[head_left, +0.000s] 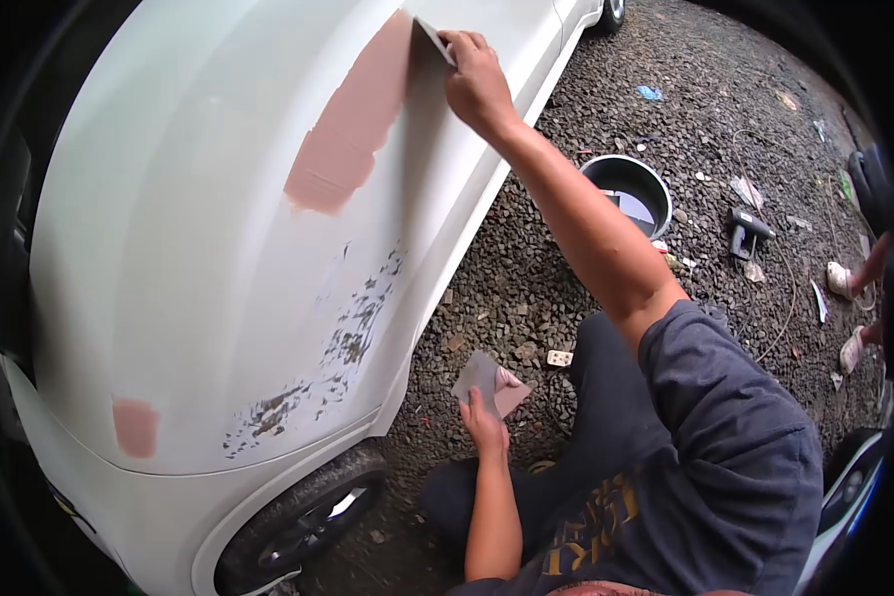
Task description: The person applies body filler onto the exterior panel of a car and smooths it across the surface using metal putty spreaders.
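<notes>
Dark grey T-shirt cloth (pixel 735 457) came nearest the camera, its gold capitals (pixel 591 526) so creased and cut off that I couldn't read a whole word. On the car's white panel (pixel 199 199), the person's right hand (pixel 479 87) had its fingers closed round a thin, flat spreader (pixel 433 42), held at the upper end of a long, matte pink patch (pixel 343 129) with ragged edges. Lower down, over the gravel (pixel 507 318), the left hand (pixel 485 425) gripped a grey plate (pixel 480 372), thumb on top, the other fingers mostly hidden; pinkish paste (pixel 512 399) showed beside it. Flaked paint (pixel 353 338) speckled the panel's lower right, and a small pink square (pixel 135 427) sat by its lower left corner. Beyond the panel's right edge stood a round black tub (pixel 638 174) with liquid in it, then a pistol-shaped tool (pixel 748 230). Farther out, somebody's pale shoes (pixel 839 280) showed, the rest cut off.
</notes>
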Demonstrator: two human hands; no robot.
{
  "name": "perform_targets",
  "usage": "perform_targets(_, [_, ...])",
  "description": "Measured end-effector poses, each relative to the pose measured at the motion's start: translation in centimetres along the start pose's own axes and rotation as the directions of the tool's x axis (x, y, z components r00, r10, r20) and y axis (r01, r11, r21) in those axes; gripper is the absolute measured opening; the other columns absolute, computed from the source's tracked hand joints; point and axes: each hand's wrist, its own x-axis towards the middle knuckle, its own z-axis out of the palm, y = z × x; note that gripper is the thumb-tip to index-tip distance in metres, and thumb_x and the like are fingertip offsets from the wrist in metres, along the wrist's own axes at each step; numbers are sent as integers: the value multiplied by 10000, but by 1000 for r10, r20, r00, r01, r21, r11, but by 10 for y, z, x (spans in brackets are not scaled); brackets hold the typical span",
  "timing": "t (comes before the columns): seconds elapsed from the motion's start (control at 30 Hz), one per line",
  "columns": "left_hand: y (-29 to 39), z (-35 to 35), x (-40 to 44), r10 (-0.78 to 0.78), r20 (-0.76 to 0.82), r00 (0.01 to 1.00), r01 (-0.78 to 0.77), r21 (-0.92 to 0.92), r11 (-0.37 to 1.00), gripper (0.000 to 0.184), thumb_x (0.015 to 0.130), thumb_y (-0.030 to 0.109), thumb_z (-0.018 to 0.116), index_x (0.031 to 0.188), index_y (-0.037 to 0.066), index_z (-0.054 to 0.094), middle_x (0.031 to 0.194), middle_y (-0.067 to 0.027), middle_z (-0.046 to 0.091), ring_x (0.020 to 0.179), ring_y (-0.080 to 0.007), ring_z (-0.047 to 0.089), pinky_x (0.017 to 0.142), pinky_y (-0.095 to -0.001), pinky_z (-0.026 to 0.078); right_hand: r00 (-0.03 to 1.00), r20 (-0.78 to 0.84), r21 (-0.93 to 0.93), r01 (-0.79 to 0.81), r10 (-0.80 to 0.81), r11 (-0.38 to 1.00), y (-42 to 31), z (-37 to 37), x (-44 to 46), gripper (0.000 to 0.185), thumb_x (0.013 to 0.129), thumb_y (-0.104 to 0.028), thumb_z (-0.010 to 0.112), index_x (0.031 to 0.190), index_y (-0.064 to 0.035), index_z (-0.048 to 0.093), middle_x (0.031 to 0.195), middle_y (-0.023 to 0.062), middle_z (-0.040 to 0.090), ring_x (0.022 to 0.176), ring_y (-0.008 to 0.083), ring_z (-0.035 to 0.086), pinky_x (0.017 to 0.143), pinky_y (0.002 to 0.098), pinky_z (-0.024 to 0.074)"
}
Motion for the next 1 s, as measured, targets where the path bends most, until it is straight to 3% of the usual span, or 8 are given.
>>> perform_targets(0.3, [-3,-19,55,-104,-1,995,103,-61,993,539,1092,294,576,1518,18,394,1452,-163,547,1278,-312,605,1017,-476,545,999,-30,74,-26,28,997,-163,25,-173,456,894,67,551,1338,-32,587,1276,209,628,1155,420,573,1028,468,453])
perform_targets(0.43, [-2,-8,58,-96,173,980,108,-63,992,602,1087,331,581,1565,63,332,1471,-149,526,1316,-307,571,1049,-492,514,973,226,140,8,-40,990,-191,-3,-211,478,873,51,556,1342,-37,591,1321,199,611,1220,407,573,1052,481,455])
perform_targets(0.53, [6,5,53,-106,62,992,112,-111,988,605,1080,334,589,1555,49,347,1468,-151,527,1326,-305,568,1067,-494,509,927,359,266,9,-108,964,-179,-60,-203,466,874,96,576,1325,-16,602,1324,212,602,1199,412,607,998,439,526])
perform_targets(0.63, [69,33,24,11,153,988,26,-235,972,530,1075,308,599,1478,6,432,1435,-168,560,1310,-313,588,1103,-460,490,850,523,245,-84,-59,966,-152,-128,-198,582,850,205,540,1372,-51,578,1377,181,512,1295,360,554,1103,410,474])
perform_targets(0.77, [162,107,-12,198,314,929,-79,-352,933,477,1095,268,544,1474,4,425,1379,-177,601,1229,-316,652,997,-456,577,746,626,361,-19,-228,932,-151,-194,-174,722,806,243,559,1438,-105,553,1401,173,491,1347,359,523,1140,429,453])
perform_targets(0.9, [183,164,-29,142,403,904,-5,-322,947,418,1124,280,439,1422,-11,468,1323,-192,619,1198,-296,666,1007,-440,585,631,679,429,75,-376,900,-165,-229,-158,667,858,114,716,1451,-157,577,1406,186,476,1331,402,530,1092,474,499])
perform_targets(0.97, [173,173,-27,224,443,868,-106,-277,955,391,1121,255,438,1400,-16,476,1287,-190,629,1176,-305,681,968,-426,608,605,647,433,209,-464,877,-156,-232,-162,593,907,-20,757,1445,-212,596,1383,188,507,1319,408,536,1069,510,509])
perform_targets(1.0, [181,180,-37,130,379,916,12,-350,937,371,1114,234,453,1381,-22,483,1264,-189,632,1171,-303,681,932,-440,619,606,640,422,238,-473,875,-149,-233,-162,581,912,-27,751,1443,-206,597,1369,191,520,1306,405,545,1064,507,511])
